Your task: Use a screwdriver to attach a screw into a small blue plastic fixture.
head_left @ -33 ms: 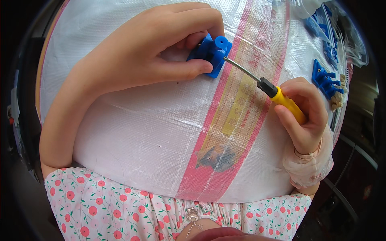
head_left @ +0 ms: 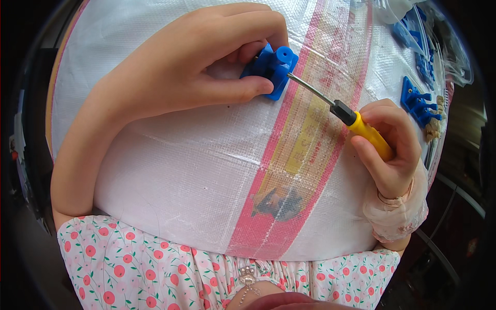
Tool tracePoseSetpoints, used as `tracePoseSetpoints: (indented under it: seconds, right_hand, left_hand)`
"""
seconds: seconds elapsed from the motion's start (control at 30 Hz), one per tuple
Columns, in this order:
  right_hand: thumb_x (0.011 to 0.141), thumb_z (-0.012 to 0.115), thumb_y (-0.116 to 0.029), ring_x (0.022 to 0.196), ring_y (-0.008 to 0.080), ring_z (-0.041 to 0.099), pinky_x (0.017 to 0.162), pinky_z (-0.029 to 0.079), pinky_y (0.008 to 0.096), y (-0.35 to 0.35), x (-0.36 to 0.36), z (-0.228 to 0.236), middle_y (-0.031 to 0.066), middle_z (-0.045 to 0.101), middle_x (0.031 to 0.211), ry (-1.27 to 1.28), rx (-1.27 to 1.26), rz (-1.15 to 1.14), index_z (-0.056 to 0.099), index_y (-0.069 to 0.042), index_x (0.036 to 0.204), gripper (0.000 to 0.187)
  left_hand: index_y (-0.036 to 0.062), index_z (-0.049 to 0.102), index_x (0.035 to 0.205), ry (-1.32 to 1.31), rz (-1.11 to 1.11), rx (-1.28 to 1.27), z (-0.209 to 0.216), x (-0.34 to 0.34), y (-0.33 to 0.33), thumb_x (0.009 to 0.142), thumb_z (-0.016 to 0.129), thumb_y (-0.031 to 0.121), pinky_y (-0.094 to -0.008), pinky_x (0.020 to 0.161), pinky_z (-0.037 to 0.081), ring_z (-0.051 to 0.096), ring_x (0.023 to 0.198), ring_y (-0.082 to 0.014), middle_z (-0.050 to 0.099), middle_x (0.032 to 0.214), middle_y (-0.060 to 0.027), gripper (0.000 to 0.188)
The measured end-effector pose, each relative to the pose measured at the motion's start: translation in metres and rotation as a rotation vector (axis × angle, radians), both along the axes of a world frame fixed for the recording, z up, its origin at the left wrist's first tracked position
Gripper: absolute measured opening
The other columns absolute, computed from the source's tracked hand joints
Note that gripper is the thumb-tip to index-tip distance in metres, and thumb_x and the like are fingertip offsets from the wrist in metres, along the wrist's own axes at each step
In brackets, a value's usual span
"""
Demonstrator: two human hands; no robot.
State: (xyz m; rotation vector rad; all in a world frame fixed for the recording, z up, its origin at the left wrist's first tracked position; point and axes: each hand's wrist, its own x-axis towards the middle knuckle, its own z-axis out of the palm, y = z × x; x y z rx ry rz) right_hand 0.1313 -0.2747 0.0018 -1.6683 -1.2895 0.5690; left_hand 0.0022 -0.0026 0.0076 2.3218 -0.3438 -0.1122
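So we had a blue plastic part out toward the far edge of the counter, roughly midway between its left and right edges. Our left grip had hold of it, thumb on the near side and fingers curled round the back, so it was properly pinched. One round knob with a small hole in it stuck up beside the fingers.

Our right grip, nearer the right edge, was wrapped round the yellow handle of a screwdriver. The metal shaft slanted away to the left, with its tip right at the blue part's right side — we couldn't tell whether it was seated in anything.

White woven sheeting covered the counter, and a pink and yellow stripe ran across it from the near edge to the far one. Close to the right edge we had a second blue part with little pegs, and some tan bits just beside it. More blue pieces and crinkly clear plastic were crowded into the far right corner — a bit of a jumble, honestly.
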Motion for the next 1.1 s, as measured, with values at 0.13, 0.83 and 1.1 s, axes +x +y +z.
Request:
tracePoseSetpoints:
  seconds: [0.13,0.83,1.1]
  right_hand:
    - [0.076,0.071,0.008,0.065,0.0054,0.052,0.056,0.037,0.0166,0.0002,0.0003,-0.0033,0.0074,0.058,0.094,-0.034,0.023,0.028,0.056,0.0,0.106,0.035]
    - [0.08,0.069,0.004,0.061,0.0049,0.049,0.055,0.035,0.0169,-0.0014,-0.0007,0.0024,0.0072,0.06,0.092,0.031,-0.044,-0.033,0.056,0.001,0.106,0.03]
    - [0.079,0.067,0.007,0.062,0.0069,0.05,0.055,0.036,0.0176,0.0008,-0.001,0.0004,0.0093,0.059,0.091,-0.04,0.0,0.018,0.055,0.003,0.107,0.031]
  left_hand:
    - [0.0043,0.057,0.104,0.0,0.001,-0.007,-0.0011,0.0001,0.0,0.083,0.072,0.018,-0.029,0.059,0.04,0.051,0.069,-0.0174,0.052,0.079,-0.0057,0.03]
    - [0.0047,0.057,0.104,-0.003,0.008,-0.007,-0.0034,-0.0004,0.0006,0.084,0.071,0.019,-0.0285,0.058,0.039,0.05,0.068,-0.0171,0.052,0.079,-0.0057,0.029]
    - [0.0051,0.057,0.105,0.029,0.011,-0.014,-0.0035,-0.0008,0.0007,0.083,0.072,0.02,-0.0283,0.058,0.039,0.05,0.068,-0.017,0.052,0.079,-0.0053,0.03]
